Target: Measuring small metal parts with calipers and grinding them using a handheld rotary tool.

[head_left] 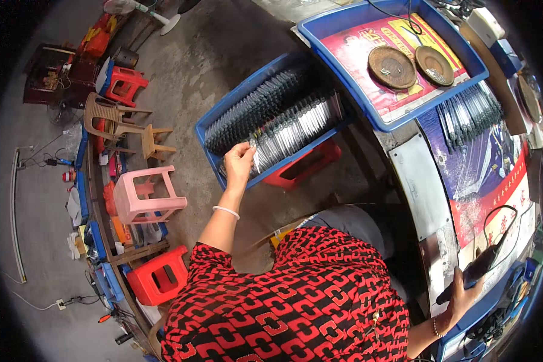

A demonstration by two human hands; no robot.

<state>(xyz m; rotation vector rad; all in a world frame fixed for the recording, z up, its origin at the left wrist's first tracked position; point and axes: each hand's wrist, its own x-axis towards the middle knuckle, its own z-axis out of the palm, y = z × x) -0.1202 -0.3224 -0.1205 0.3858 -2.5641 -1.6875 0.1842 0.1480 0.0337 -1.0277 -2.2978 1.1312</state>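
Both hands are busy, well apart. The left hand (239,166) reaches over the near left corner of a blue crate (228,101), thumb and fingertips pinched together at the end of a row of slim pieces (295,130) with clear shafts and dark ends; I cannot tell whether one is caught between them. A second, darker row (253,108) lies along the crate's far side, packed too tightly to make out single pieces. The crate's right end sinks into shadow, and its red stool (304,166) shows only partly beneath.

Over the near end of the counter (443,256), by its left edge, the right hand (464,292) grasps a dark handheld tool (480,265); the palm hides its middle. A black cord (505,208) loops beside it, its full path unclear. Toward the counter's far end lies another bundle (470,117) of slim pieces, and beyond it a blue tray (434,102) carries two round brown dishes (392,67), their small contents indistinct.
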